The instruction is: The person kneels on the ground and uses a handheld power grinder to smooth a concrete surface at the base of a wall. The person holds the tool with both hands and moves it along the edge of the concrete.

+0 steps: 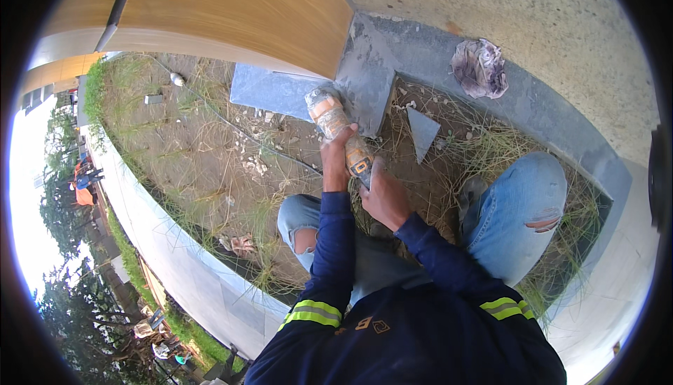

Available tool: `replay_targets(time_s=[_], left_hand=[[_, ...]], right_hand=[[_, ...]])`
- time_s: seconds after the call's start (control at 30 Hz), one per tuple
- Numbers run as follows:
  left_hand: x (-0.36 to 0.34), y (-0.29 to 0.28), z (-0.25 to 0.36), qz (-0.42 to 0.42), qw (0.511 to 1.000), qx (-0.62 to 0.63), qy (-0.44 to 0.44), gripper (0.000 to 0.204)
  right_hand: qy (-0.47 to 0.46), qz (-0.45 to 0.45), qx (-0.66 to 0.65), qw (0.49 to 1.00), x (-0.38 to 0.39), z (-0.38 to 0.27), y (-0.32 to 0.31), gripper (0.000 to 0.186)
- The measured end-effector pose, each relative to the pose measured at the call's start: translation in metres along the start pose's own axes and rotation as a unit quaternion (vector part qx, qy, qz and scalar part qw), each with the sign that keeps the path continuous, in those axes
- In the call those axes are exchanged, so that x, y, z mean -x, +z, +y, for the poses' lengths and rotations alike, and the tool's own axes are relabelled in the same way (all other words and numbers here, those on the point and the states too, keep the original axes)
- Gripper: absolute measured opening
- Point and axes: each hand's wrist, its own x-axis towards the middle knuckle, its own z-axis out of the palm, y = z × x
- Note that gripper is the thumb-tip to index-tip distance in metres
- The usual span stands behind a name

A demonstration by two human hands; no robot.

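A dusty yellow-and-black angle grinder (pixel 358 155), its front part wrapped in tape or plastic, is held in both my hands. My left hand (pixel 336 152) grips it around the middle of the body, and my right hand (pixel 385 192) closes round the rear end. The tool's head points away from me, at the grey stone slabs (pixel 366 80) by the foot of the wood-look panel. Whether its disc touches the stone is hidden. To the left of the head lies a flat bluish-grey slab (pixel 266 92). A triangular stone offcut (pixel 423 133) rests on the soil to the right.
A grey cable (pixel 242 131) crosses the soil on the left, with a white connector (pixel 177 79) along it. Crumpled plastic or cloth (pixel 480 68) lies on the right-hand ledge. The wood-look panel (pixel 238 14) rises ahead. A person in orange (pixel 85 182) is far left.
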Motion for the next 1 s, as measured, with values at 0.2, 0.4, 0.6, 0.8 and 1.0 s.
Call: replay_targets(time_s=[0.2, 0.4, 0.6, 0.8, 1.0], left_hand=[[-0.012, 0.0, 0.006, 0.005, 1.0, 0.021, -0.001, 0.029], [-0.006, 0.0, 0.003, -0.016, 1.0, 0.001, -0.017, 0.03], [-0.012, 0.001, 0.004, -0.002, 0.999, 0.034, -0.024, 0.025], [-0.006, 0.0, 0.001, -0.003, 1.0, 0.02, -0.013, 0.027], [-0.009, 0.007, 0.008, 0.002, 0.999, 0.035, -0.015, 0.025]], right_hand=[[0.004, -0.008, -0.012, 1.0, -0.01, -0.005, 0.003, 0.072], [-0.028, 0.026, -0.005, 0.999, -0.002, 0.0, 0.004, 0.074], [-0.002, -0.005, -0.002, 1.0, -0.009, -0.006, -0.003, 0.072], [-0.001, -0.014, -0.001, 1.0, -0.004, -0.003, -0.005, 0.074], [-0.025, 0.022, 0.016, 0.999, -0.009, -0.001, 0.002, 0.071]])
